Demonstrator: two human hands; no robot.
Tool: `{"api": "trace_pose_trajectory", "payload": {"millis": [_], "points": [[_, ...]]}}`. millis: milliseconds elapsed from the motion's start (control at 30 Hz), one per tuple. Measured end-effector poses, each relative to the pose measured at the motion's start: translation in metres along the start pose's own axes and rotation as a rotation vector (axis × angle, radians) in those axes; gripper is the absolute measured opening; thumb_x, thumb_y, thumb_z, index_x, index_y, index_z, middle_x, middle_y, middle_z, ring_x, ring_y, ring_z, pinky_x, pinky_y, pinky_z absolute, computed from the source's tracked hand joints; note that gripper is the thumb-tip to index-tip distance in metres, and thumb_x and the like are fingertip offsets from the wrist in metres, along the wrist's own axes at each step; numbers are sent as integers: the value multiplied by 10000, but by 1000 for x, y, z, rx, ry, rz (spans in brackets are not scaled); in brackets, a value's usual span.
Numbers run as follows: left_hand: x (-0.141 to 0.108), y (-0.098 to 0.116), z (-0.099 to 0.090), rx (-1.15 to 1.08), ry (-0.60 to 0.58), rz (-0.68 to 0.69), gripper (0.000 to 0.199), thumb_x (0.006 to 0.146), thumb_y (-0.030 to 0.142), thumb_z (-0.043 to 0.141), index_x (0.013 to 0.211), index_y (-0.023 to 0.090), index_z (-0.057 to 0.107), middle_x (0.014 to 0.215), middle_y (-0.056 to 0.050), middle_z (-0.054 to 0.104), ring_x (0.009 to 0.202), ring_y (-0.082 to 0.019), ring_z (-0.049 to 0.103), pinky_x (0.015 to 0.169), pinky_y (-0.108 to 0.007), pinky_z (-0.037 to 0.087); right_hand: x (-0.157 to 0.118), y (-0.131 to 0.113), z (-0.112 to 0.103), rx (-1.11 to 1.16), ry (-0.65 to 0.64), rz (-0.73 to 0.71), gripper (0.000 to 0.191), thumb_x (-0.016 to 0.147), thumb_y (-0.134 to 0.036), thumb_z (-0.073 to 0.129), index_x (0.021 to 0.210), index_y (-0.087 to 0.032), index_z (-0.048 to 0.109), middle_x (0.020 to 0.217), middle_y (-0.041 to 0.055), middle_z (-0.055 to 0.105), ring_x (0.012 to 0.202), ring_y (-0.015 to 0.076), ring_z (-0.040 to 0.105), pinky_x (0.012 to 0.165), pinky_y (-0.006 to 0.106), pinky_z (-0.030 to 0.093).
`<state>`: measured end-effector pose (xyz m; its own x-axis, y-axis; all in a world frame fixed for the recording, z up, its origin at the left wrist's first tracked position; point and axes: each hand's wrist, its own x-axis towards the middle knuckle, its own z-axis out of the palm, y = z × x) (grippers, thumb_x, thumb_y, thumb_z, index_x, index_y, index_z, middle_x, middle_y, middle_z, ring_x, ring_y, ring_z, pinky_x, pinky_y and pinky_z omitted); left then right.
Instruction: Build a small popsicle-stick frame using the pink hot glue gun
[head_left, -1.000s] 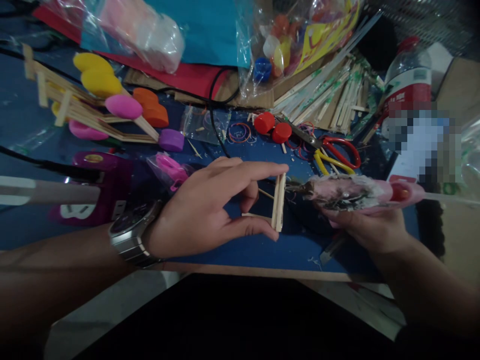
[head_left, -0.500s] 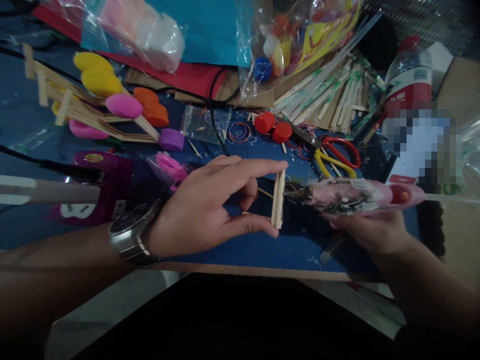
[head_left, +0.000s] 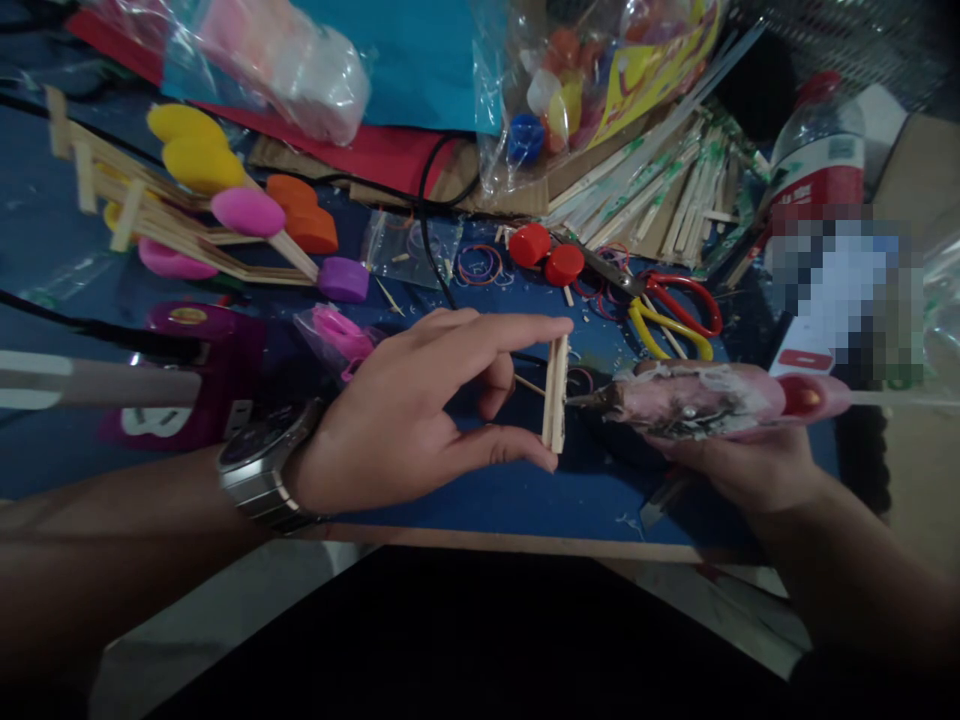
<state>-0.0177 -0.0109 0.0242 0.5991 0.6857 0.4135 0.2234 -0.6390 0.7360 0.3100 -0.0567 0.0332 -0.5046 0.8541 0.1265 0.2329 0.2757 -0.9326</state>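
Between thumb and forefinger, my left hand (head_left: 420,405) pinches a short stack of wooden sticks (head_left: 555,395) by its two ends. My right hand (head_left: 750,460) is wrapped round a worn pink hot glue gun (head_left: 697,398). The gun's dark nozzle points left, close against the right side of the sticks; whether it touches them I cannot tell. A clear glue stick (head_left: 900,398) pokes out of the gun's back end. Under my right hand, partly hidden, lies what looks like a blade (head_left: 664,498).
Scissors with red and yellow handles (head_left: 679,315) and red bottle caps (head_left: 564,265) lie beyond my hands. At left are a stick frame with colored pieces (head_left: 187,220) and a purple power socket (head_left: 225,350). Loose sticks (head_left: 682,190) and a bottle (head_left: 817,150) stand at back right.
The glue gun's nozzle has shifted slightly left and down along the sticks. My left hand holds the sticks in nearly the same place.
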Motion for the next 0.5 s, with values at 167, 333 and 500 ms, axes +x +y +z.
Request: {"api": "trace_pose_trajectory", "payload": {"millis": [167,333,500], "points": [[-2,0,0,15,-2,-13,731,1022,717,889,1581,273,735,869,35,725,800,-174,730,908,-339,657,-2,2,-3,-59,23,-26,567,1020,-215,881,1462,-570,857,1308,-69,947,1170,310,938,1129,477,786],[-2,-1,-1,-20,46,4,705,1021,632,942,1556,219,742,870,36,731,775,-158,720,845,-330,667,-2,3,-4,-56,13,-23,568,1035,-215,876,1474,-574,848,1381,-75,929,1248,317,918,1156,486,775],[6,-5,3,-117,82,-94,708,1036,654,907,1630,328,701,1063,-45,788,907,-232,783,767,-353,707,0,3,3,-12,149,71,507,1004,-333,922,1465,-531,855,1472,-32,892,1442,360,831,1262,546,711]]}}
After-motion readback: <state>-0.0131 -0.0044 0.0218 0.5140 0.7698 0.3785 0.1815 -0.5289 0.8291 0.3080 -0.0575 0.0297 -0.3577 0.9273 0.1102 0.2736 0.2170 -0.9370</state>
